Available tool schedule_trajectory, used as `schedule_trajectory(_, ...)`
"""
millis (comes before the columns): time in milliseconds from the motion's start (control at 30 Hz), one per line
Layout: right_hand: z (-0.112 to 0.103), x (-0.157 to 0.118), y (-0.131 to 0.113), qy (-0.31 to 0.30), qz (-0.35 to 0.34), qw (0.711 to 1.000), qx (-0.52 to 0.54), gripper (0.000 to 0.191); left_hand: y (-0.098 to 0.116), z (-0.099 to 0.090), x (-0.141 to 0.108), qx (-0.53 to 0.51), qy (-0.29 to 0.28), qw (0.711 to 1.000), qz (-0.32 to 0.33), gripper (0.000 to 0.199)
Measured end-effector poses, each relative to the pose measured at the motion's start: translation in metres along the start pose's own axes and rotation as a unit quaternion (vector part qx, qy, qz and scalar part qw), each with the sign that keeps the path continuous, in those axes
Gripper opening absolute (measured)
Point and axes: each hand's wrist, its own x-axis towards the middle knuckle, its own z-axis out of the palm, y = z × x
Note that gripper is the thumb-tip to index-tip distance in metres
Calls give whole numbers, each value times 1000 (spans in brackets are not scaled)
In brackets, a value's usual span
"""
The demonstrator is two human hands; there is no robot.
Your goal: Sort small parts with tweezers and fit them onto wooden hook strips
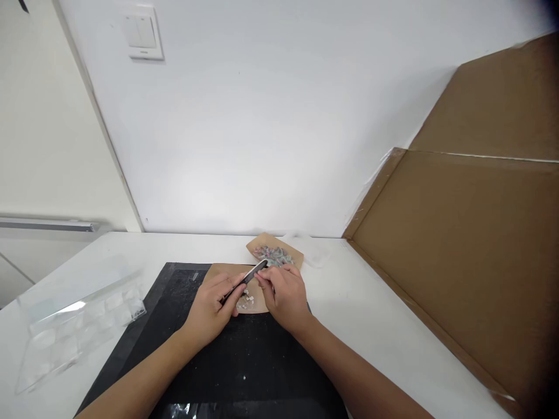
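My left hand (pixel 217 299) is closed round a slim dark strip with a pale edge (pixel 253 272), which slants up to the right. Close to the strip's upper end, the fingers of my right hand (pixel 279 288) are pinched together; what they hold, if anything, is too small to name. Below both hands lies a tan paper tray (pixel 261 305) with small white pieces (pixel 247 301) in it. Just behind my right hand, a second tan tray (pixel 263 240) holds a heap of small greenish and pink pieces (pixel 274 254).
A black mat (pixel 244 355) lies under the hands on the white table (pixel 349 302). On the left sits a clear plastic compartment box (pixel 82 331). Brown cardboard (pixel 463 233) stands at the right, and clear plastic film (pixel 312 250) lies near the wall.
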Motion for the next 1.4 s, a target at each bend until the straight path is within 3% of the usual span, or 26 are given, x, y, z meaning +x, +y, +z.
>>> schedule_trajectory(133, 0, 0, 4, 12, 16, 1000, -9, 13, 0, 0, -1, -4, -6, 1000, -3, 30)
schedule_trajectory(300, 2, -1, -3, -26, -31, 999, 10, 15, 0, 0, -1, -1, -4, 1000, -6, 29)
schedule_trajectory(500, -2, 3, 3, 20, 8, 1000, -17, 14, 2, -1, 0, 1, -5, 1000, -7, 31)
schedule_trajectory(700, -1, 2, -3, -32, -29, 999, 4, 18, -1, 0, -1, 4, -7, 1000, -5, 30)
schedule_trajectory(900, -3, 4, 3, 12, 1, 1000, -25, 16, -1, 0, -1, -8, -5, 1000, 1, 32)
schedule_trajectory(1100, 0, 3, -4, -32, -41, 999, -4, 21, -4, 2, -1, -4, -3, 1000, 4, 31)
schedule_trajectory(1300, -3, 4, 1, 10, -10, 1000, -18, 15, -3, 2, 0, -7, 4, 1000, 8, 30)
schedule_trajectory(1400, -5, 6, 4, -10, -30, 999, -12, 17, -3, 2, -1, -1, 2, 1000, 10, 31)
